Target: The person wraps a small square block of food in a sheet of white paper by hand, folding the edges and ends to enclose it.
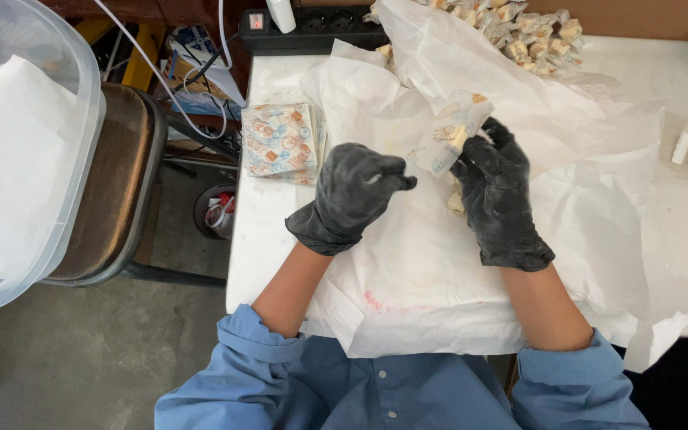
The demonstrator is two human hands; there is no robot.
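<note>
Over the paper (439, 263), the right hand (497, 191) pinches a wrapper (451, 131) around a candy. Left hand (352, 191) is fisted, empty. Wrapping seems underway; twisting the ends likely needs both hands.

Both hands are wearing black gloves, the left hand (353, 193) dusted grey across the knuckles and the right hand (497, 191) looking darker. Between them the wrapper (449, 134) is showing white with small orange and blue printed figures. The stack of wrappers (279, 141) just beyond the left hand is carrying the same orange-and-blue pattern. Under the hands the white paper (416, 271) is showing a faint pink stain. The sleeves (256, 350) are showing plain blue, and the worktop (248, 239) is looking white.
</note>
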